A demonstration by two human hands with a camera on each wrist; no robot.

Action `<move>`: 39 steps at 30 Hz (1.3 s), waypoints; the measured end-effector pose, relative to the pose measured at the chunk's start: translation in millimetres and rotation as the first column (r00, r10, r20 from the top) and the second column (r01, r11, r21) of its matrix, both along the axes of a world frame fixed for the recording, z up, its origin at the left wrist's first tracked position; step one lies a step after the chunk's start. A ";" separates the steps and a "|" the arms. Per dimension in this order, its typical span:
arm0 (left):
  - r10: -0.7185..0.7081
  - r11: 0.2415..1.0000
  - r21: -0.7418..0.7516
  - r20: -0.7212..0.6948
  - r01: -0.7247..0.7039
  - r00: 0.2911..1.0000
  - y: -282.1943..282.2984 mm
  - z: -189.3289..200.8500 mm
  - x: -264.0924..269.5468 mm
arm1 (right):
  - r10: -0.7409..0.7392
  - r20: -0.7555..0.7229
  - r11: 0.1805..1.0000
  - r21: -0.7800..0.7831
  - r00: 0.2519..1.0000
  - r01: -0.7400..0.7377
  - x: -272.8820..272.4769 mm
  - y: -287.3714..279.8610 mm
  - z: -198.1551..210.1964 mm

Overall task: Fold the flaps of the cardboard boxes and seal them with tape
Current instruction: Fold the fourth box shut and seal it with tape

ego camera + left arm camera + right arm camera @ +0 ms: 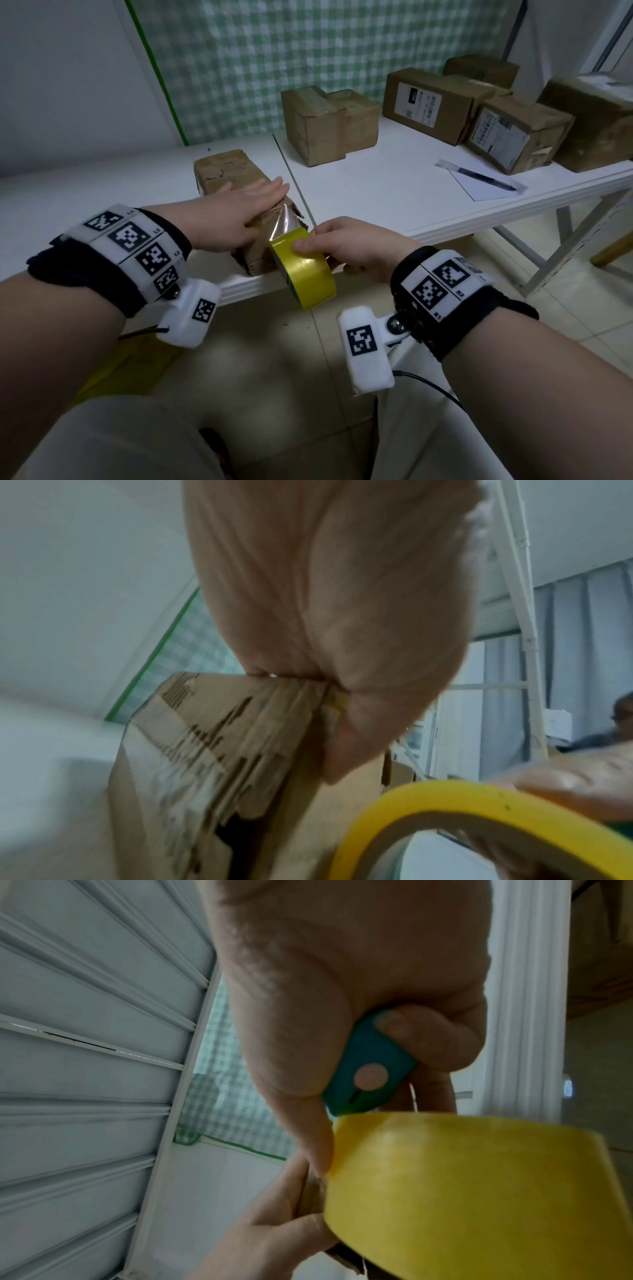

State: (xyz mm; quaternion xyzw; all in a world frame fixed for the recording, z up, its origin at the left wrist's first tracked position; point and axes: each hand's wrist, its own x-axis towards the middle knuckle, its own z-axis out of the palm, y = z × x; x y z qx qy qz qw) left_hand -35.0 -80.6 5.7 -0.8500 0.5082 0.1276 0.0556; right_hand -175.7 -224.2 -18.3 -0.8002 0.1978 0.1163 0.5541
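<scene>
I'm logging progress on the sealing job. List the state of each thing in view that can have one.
cardboard box: lying on the table edge, flaps folded shut, tape partly laid on top.
tape roll: off the table edge, clear strip stretched to the box.
left hand: flat, presses on the box top.
right hand: grips the tape roll and a teal cutter.
other boxes: closed, on the table.
pen: lying on paper.

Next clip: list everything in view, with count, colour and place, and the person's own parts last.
Worn brown cardboard box: one, near table edge, under left hand.
Yellow roll of tape: one, at the box's near end, clear strip running onto the box.
Small teal cutter: one, in right palm.
Other brown cardboard boxes: about six, along the table's far side.
Black pen: one, on white paper sheet, table right.
White table: one.
Left hand: flat, pressing the box.
Right hand: gripping roll and cutter.
</scene>
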 end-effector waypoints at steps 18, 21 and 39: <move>0.155 0.981 -0.133 0.103 -0.141 0.982 -23.4 -11.8 -9.0 | -0.120 0.046 0.983 0.143 0.992 0.112 -4.2 8.4 -18.3; 0.158 0.980 -0.141 0.103 -0.143 0.982 -22.9 -11.8 -10.3 | -0.127 0.014 0.986 0.113 0.992 0.125 -2.4 10.3 -17.0; 0.111 0.977 -0.202 0.179 -0.074 0.978 -21.7 -14.4 -8.3 | -0.154 -0.109 0.970 0.173 0.982 0.172 6.7 21.1 -22.3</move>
